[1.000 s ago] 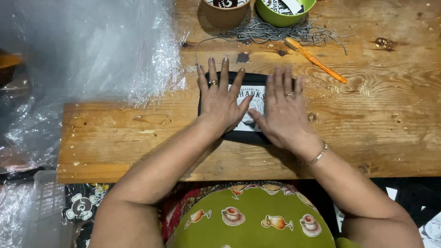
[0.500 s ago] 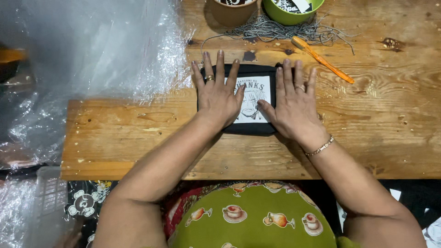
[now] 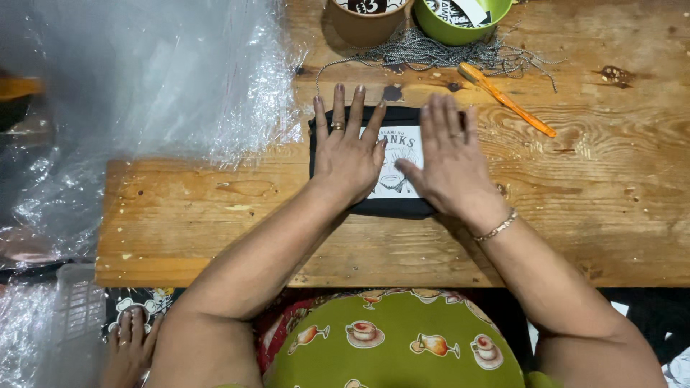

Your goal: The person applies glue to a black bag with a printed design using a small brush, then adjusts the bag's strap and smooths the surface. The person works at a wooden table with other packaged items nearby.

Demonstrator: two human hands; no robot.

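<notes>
A flat, rectangular black folded cloth piece [image 3: 392, 205] with a white printed panel showing a dark line drawing lies face up on the wooden desk [image 3: 611, 208], its long edges running from nine to three o'clock. It sits just above the middle of the view, toward twelve o'clock from the person's body. Both hands rest flat on it, fingers spread and pointing to twelve o'clock: the left hand [image 3: 350, 154] covers its nine o'clock half, the right hand [image 3: 449, 162] its three o'clock half. Only the black border and the middle of the panel show.
</notes>
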